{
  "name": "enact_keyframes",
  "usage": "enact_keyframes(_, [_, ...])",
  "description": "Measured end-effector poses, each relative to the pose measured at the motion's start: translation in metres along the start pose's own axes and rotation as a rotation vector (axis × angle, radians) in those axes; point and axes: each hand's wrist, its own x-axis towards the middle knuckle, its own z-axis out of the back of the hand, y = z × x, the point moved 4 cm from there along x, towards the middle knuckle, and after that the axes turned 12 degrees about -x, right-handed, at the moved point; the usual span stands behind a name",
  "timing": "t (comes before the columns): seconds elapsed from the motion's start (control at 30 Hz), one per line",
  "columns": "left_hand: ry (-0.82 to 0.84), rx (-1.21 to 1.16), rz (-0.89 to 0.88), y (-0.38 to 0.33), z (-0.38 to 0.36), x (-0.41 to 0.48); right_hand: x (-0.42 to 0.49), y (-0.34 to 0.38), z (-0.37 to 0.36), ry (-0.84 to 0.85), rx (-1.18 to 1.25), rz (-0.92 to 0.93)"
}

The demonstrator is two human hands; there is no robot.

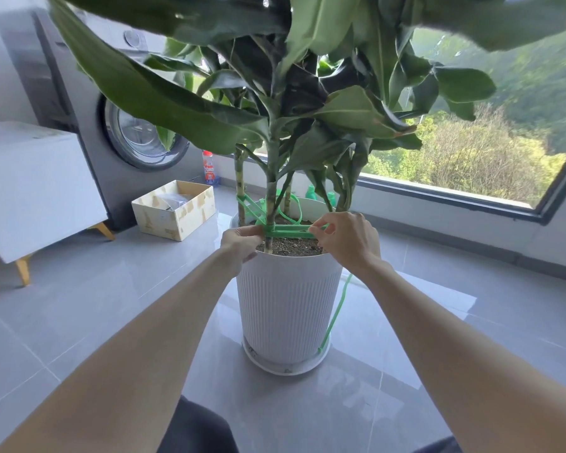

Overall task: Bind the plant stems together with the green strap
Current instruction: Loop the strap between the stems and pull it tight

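A tall leafy plant stands in a white ribbed pot [288, 305] on the floor. Several thin stems [270, 197] rise from the soil. A green strap [290, 231] runs around the stems just above the soil, with loops behind and a loose end hanging down the pot's right side. My left hand [241, 243] pinches the strap at the front stem. To the right, my right hand [347, 238] pinches the strap's other stretch, pulled taut between both hands.
An open cardboard box [174, 209] sits on the grey tile floor to the left. Behind it stands a washing machine [134, 138], with a white cabinet [30, 188] at far left. A bottle [210, 168] stands by the window wall. Large leaves hang overhead.
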Motion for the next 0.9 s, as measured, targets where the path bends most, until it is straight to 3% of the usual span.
enact_keyframes(0.13, [-0.123,-0.245,0.102,0.0074,-0.0034,-0.0022,0.0012,-0.0008,-0.0009,0.004,-0.001,-0.013])
enact_keyframes(0.27, [-0.116,-0.423,0.182,0.0102,-0.0082,-0.0076,0.0014,-0.0004,-0.0016,0.013,0.012,-0.018])
enact_keyframes(0.6, [-0.057,-0.274,0.198,0.0065,-0.0107,-0.0070,0.0010,-0.0043,-0.0015,0.025,0.015,-0.036])
enact_keyframes(0.9, [-0.122,-0.112,0.052,0.0017,-0.0093,-0.0031,0.0023,-0.0033,-0.0046,0.019,0.020,-0.032])
